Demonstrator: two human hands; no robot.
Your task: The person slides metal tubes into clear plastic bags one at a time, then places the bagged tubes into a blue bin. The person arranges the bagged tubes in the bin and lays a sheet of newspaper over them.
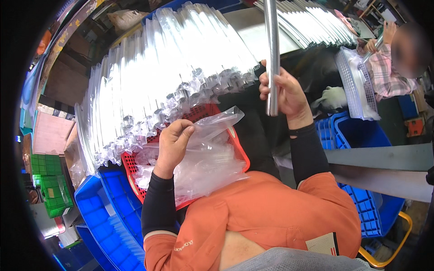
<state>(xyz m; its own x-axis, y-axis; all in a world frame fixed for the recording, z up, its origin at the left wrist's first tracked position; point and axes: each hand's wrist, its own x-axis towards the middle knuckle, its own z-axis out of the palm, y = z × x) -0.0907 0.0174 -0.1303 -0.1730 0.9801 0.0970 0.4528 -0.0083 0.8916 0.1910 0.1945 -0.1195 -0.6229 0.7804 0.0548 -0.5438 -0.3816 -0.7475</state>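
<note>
My right hand (pixel 289 92) is wrapped round a shiny metal tube (pixel 272 54), which stands nearly upright and runs out past the top edge. Thumb and fingertips of my left hand (pixel 175 143) pinch the edge of a clear plastic bag (pixel 221 118). Below that bag, a loose heap of clear plastic bags (pixel 203 167) fills a red basket (pixel 242 151) against my front. Beyond both hands lies a wide row of bagged metal tubes (pixel 167 58), their gathered plastic ends toward me.
Blue crates (pixel 90 203) stand at my left, and another blue crate (pixel 366 133) at my right. A grey metal beam (pixel 384 169) juts in from the right. A person in a plaid sleeve (pixel 382 74) works beside a pale basket (pixel 348 86). More tubes (pixel 312 25) lie at the far right.
</note>
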